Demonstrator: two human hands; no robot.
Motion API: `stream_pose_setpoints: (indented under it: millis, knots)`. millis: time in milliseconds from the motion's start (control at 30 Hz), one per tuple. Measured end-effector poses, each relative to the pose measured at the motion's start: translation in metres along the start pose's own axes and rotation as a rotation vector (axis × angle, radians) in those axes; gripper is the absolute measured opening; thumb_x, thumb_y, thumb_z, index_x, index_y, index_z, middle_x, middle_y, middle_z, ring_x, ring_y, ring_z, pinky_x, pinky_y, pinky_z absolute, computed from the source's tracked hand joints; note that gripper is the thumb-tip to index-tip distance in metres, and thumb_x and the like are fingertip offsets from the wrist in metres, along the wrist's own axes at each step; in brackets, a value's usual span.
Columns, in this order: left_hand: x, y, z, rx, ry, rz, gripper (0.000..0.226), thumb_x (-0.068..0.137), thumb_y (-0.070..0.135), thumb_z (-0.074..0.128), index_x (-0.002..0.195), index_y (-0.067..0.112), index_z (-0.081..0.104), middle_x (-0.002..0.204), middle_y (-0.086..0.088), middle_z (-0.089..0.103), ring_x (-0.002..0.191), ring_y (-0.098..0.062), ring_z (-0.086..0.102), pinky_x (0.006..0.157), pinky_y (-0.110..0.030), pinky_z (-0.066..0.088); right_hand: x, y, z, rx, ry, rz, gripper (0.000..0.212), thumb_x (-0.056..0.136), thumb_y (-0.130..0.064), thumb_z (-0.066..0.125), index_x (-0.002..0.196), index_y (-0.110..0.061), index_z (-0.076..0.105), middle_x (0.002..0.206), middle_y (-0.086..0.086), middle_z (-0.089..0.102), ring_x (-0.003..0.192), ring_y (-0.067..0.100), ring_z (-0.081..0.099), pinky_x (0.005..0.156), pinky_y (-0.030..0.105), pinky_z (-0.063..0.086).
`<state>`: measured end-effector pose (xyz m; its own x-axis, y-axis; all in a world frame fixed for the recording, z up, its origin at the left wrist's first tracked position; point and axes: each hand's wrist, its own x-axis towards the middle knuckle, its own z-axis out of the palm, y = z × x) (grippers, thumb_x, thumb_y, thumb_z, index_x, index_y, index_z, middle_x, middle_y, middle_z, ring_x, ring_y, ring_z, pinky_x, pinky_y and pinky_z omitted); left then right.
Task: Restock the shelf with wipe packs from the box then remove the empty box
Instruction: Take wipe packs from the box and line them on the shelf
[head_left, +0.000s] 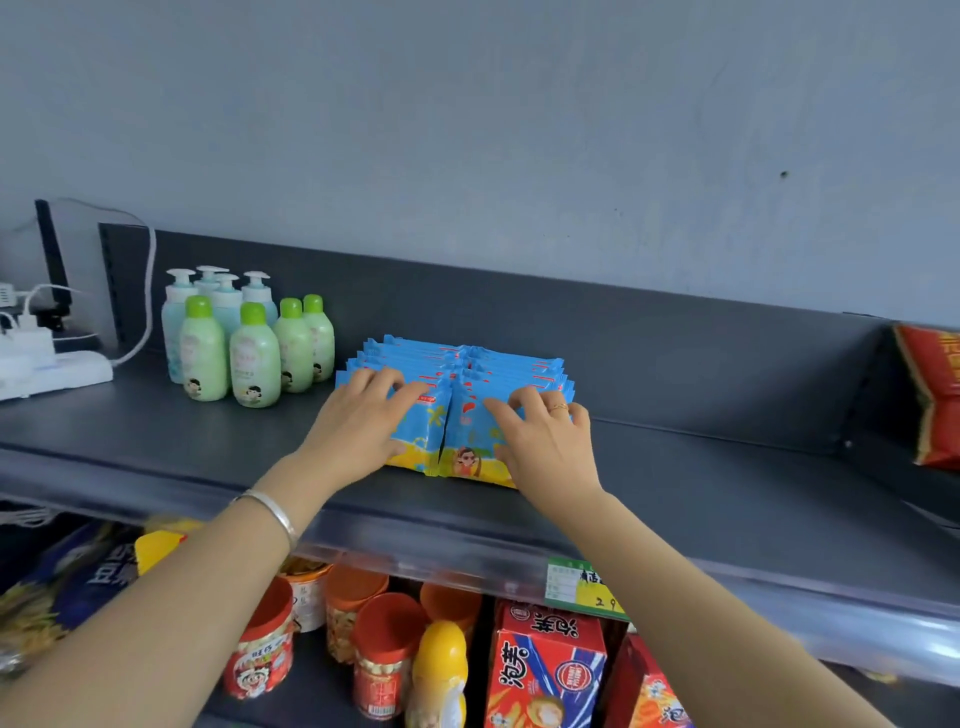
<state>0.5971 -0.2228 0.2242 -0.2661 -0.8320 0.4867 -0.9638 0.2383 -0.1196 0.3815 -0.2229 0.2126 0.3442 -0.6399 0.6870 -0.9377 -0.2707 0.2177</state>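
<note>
Wipe packs (457, 384) stand upright in two side-by-side rows on the dark grey shelf (208, 457), blue wrappers with a yellow band and a cartoon figure low on the front. The left hand (363, 421) lies on the front pack of the left row, fingers (382, 382) spread and curled over its top edge, thumb against its lower face. The right hand (545, 441) rests likewise on the right row's front pack, fingers bent over the top; neither hand lifts a pack. Beyond the left fingertips, well apart, stand green-capped bottles (254, 353) with pump bottles (218, 291) behind them. Far right of the right fingers hangs a red snack bag (935, 395). Below both wrists sit jars (260, 644) and red cartons (545, 670) on a lower shelf.
</note>
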Motion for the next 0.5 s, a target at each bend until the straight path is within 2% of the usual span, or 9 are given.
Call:
stream_pose_setpoints:
  millis: [167,267,367,500]
  knots:
    - [-0.005,0.008,-0.008,0.011,0.020,-0.032,0.067,0.083,0.031,0.068,0.140,0.026,0.034,0.134,-0.001,0.040,0.123,-0.026,0.037,0.093,-0.036,0.039,-0.003,0.002,-0.009,0.068,-0.029,-0.016,0.059,0.060,-0.029,0.086,0.115,-0.022,0.064,0.104,0.005,0.064,0.092,0.033,0.063,0.081,0.048,0.049]
    - [-0.008,0.036,-0.019,-0.052,0.121,0.003,0.058,0.081,0.028,0.071,0.133,0.022,0.047,0.128,-0.002,0.050,0.118,-0.029,0.044,0.090,-0.042,0.040,-0.020,0.014,-0.023,0.109,0.029,0.015,0.059,0.056,-0.031,0.087,0.110,-0.021,0.066,0.103,0.004,0.065,0.088,0.031,0.064,0.077,0.044,0.052]
    - [-0.009,0.079,-0.027,-0.067,0.222,0.155,0.048,0.070,0.023,0.080,0.115,0.017,0.062,0.109,-0.004,0.062,0.101,-0.031,0.057,0.078,-0.043,0.047,-0.048,0.037,-0.035,0.177,0.068,0.060,0.050,0.065,-0.025,0.081,0.112,-0.019,0.066,0.103,0.005,0.065,0.089,0.033,0.063,0.072,0.042,0.051]
    - [-0.011,0.149,-0.030,-0.186,0.277,0.319,0.040,0.064,0.018,0.083,0.101,0.015,0.067,0.097,-0.004,0.066,0.089,-0.031,0.063,0.071,-0.041,0.050,-0.094,0.078,-0.050,0.155,0.146,0.126,0.034,0.072,-0.026,0.068,0.105,-0.017,0.067,0.091,0.004,0.066,0.080,0.032,0.063,0.063,0.038,0.050]
